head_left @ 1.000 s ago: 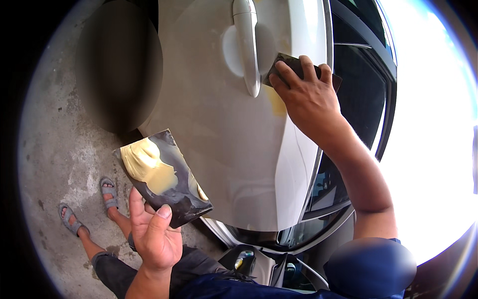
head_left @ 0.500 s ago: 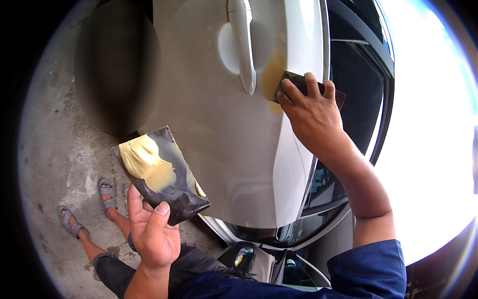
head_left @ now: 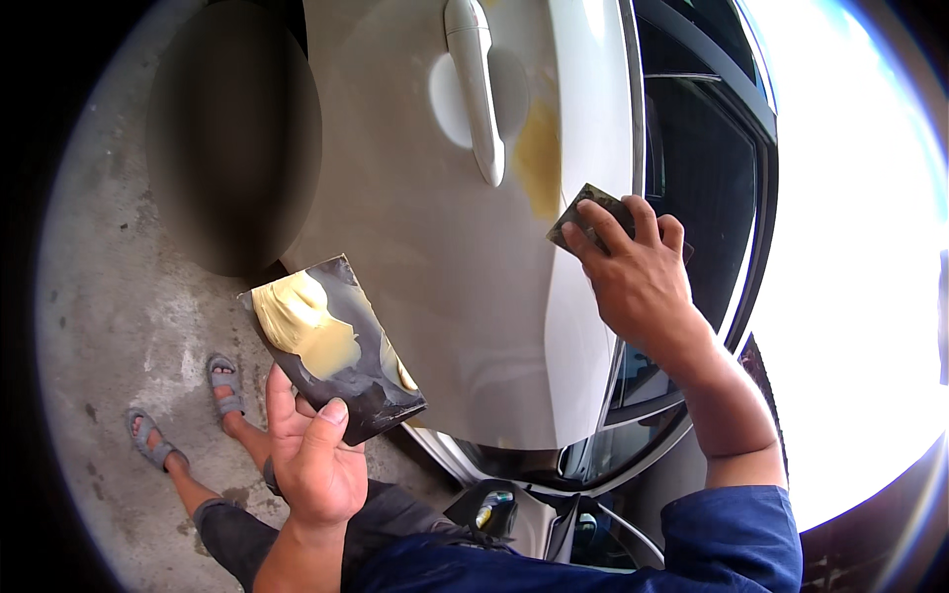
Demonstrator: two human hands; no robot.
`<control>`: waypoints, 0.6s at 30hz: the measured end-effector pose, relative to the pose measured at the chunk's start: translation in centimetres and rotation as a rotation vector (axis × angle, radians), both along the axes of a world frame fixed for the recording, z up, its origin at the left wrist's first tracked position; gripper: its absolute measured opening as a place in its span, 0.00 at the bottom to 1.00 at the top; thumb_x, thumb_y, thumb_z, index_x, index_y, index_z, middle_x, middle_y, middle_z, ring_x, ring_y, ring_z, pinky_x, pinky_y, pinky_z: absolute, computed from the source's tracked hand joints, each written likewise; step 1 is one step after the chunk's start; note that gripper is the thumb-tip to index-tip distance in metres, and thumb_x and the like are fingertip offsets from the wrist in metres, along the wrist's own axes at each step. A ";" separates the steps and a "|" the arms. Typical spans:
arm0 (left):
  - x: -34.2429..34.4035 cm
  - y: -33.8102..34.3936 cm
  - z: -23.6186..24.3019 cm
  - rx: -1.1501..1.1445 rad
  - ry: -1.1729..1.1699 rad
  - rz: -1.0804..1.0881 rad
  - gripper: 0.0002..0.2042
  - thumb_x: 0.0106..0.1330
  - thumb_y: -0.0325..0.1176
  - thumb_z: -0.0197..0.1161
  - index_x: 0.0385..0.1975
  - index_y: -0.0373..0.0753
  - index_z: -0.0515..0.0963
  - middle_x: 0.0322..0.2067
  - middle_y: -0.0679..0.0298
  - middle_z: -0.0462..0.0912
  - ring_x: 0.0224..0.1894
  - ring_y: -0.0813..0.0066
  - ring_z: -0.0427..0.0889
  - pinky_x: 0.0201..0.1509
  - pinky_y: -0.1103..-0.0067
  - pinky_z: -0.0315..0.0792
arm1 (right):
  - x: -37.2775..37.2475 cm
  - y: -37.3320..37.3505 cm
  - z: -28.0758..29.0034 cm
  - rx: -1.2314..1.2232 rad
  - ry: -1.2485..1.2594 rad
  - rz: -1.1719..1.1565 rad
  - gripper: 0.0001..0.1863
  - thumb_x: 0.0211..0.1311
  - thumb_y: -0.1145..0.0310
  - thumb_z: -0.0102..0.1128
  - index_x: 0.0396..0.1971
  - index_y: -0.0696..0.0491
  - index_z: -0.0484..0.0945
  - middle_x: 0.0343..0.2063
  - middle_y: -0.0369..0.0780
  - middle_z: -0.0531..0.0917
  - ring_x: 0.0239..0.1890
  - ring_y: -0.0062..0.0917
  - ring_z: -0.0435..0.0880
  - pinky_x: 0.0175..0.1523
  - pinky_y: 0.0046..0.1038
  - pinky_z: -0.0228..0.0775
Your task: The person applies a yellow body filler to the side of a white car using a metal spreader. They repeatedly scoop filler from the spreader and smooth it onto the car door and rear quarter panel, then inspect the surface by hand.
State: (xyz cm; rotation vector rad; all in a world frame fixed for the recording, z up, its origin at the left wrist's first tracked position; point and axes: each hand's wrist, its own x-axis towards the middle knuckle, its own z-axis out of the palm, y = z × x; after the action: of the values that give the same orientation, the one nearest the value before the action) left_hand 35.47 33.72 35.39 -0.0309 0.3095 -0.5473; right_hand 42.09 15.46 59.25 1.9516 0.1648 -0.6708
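A dark rectangular board sits tilted at the lower left of centre, its marked face showing. Pale yellow paste lies thick and ridged over its upper left part, with thinner smears on its right edge. Right of centre, a small dark spreader slants, partly hidden by fingers, near the lower end of a flat, blotchy ochre patch on the pale, glossy car door.

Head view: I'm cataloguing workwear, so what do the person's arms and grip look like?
The right arm wears a short dark-blue sleeve ending just above the elbow. The left arm shows only a bare forearm. The right grip and left grip are human hands without gloves; no rings, wristbands or watch show.
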 end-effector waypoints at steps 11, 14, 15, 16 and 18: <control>0.6 0.1 3.3 -0.190 0.107 0.027 0.34 0.57 0.19 0.44 0.68 0.37 0.48 0.63 0.54 0.63 0.65 0.62 0.63 0.69 0.63 0.59 | -4.8 -0.1 -2.9 0.930 0.147 -0.229 0.22 0.53 0.71 0.66 0.51 0.50 0.78 0.57 0.39 0.72 0.57 0.41 0.69 0.57 0.42 0.63; 1.0 0.2 2.4 -0.099 0.025 0.052 0.34 0.57 0.19 0.45 0.68 0.35 0.47 0.62 0.53 0.62 0.65 0.64 0.63 0.69 0.66 0.58 | -0.4 -1.9 -1.2 0.367 -0.046 0.071 0.25 0.53 0.73 0.61 0.55 0.46 0.75 0.60 0.33 0.68 0.61 0.39 0.62 0.59 0.43 0.57; 1.0 0.1 2.1 -0.074 0.040 0.045 0.34 0.57 0.20 0.45 0.68 0.35 0.48 0.62 0.54 0.63 0.64 0.64 0.64 0.69 0.65 0.59 | 1.6 -2.6 -0.7 0.213 -0.080 0.171 0.27 0.53 0.74 0.60 0.57 0.45 0.73 0.61 0.32 0.67 0.62 0.39 0.60 0.61 0.44 0.55; 0.9 0.0 1.7 -0.053 0.056 0.035 0.33 0.58 0.20 0.45 0.67 0.35 0.49 0.62 0.56 0.63 0.64 0.65 0.64 0.68 0.65 0.60 | 3.5 -2.8 -0.3 0.105 -0.042 0.244 0.28 0.55 0.75 0.58 0.58 0.45 0.72 0.61 0.32 0.66 0.62 0.38 0.60 0.62 0.44 0.54; 0.6 -0.4 1.3 -0.011 0.073 0.035 0.32 0.58 0.21 0.46 0.67 0.35 0.51 0.62 0.58 0.63 0.63 0.65 0.65 0.67 0.65 0.61 | 6.9 -3.0 -0.3 -0.041 0.014 0.357 0.27 0.58 0.75 0.56 0.60 0.45 0.70 0.62 0.31 0.65 0.64 0.37 0.59 0.65 0.45 0.53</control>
State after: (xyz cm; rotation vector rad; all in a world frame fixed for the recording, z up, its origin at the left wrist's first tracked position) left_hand 36.10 33.32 36.69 -0.0673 0.3762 -0.5140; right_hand 49.03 12.48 58.99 1.8158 0.4914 -0.4474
